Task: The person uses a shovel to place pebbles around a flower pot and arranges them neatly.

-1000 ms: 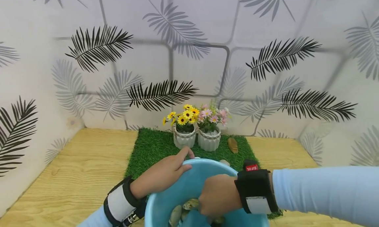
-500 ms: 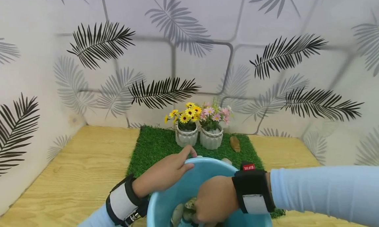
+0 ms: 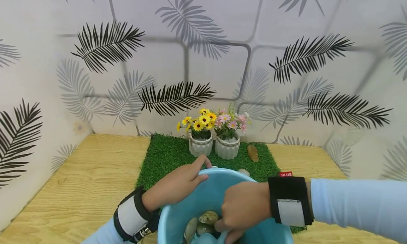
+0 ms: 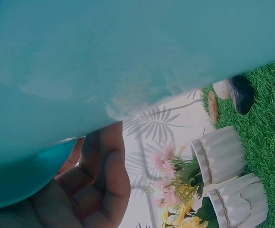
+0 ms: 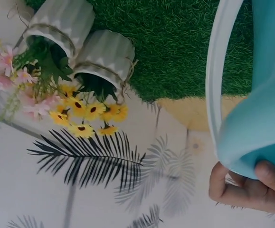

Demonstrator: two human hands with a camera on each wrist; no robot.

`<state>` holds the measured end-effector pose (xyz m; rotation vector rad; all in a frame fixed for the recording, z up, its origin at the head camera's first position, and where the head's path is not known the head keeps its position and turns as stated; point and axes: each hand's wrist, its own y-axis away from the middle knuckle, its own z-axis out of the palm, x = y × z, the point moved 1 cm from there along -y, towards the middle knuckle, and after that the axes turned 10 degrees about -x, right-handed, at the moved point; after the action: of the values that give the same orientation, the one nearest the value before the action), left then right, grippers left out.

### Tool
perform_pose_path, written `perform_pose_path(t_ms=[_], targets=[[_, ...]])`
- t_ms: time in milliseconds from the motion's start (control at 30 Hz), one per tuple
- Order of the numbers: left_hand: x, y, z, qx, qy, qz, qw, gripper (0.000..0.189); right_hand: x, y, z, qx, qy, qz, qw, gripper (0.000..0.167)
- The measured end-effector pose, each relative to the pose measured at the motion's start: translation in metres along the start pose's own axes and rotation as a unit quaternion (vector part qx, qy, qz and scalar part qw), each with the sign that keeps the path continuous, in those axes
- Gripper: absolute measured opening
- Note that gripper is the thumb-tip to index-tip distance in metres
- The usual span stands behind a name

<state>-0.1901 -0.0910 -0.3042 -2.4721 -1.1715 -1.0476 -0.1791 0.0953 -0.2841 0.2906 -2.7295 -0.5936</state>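
Observation:
A light blue bucket [image 3: 206,194] stands at the front of the table, with several smooth stones [image 3: 208,217] inside. My left hand [image 3: 176,184] grips its rim at the far left, thumb inside and fingers outside; the left wrist view also shows these curled fingers [image 4: 111,180]. My right hand [image 3: 245,205] reaches down into the bucket beside the stones. Its thumb and fingers pinch the edge of a rounded light blue plastic piece [image 3: 206,239], mostly cut off by the frame's bottom. In the right wrist view, the bucket's white bail handle [image 5: 214,80] hangs outside.
A green turf mat [image 3: 163,155] lies behind the bucket on the wooden table [image 3: 86,180]. Two white pots hold yellow flowers [image 3: 203,120] and pink flowers [image 3: 230,122]. A brown stone [image 3: 252,153] lies right of them; a dark stone [image 4: 241,95] rests on the turf.
My right hand first dips lower and left, then shifts right and slightly up inside the bucket, baring more stones and the blue piece. My left hand keeps its grip on the rim.

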Motion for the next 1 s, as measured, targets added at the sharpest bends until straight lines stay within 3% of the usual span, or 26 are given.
perform_pose_path(t_ms=[333,633,1000], targets=[[0.000,0.000,0.000,0.001,-0.008,-0.001,1.0000,0.016,0.002,0.019,-0.001,0.057,-0.091,0.032,0.9937,0.030],[-0.001,0.000,-0.001,-0.003,-0.002,-0.005,1.0000,0.017,0.004,0.023,0.000,0.101,-0.091,0.066,0.9885,0.030],[0.000,-0.001,0.000,-0.003,-0.002,-0.002,1.0000,0.016,0.002,0.013,0.000,0.095,-0.097,0.078,0.9876,0.029]])
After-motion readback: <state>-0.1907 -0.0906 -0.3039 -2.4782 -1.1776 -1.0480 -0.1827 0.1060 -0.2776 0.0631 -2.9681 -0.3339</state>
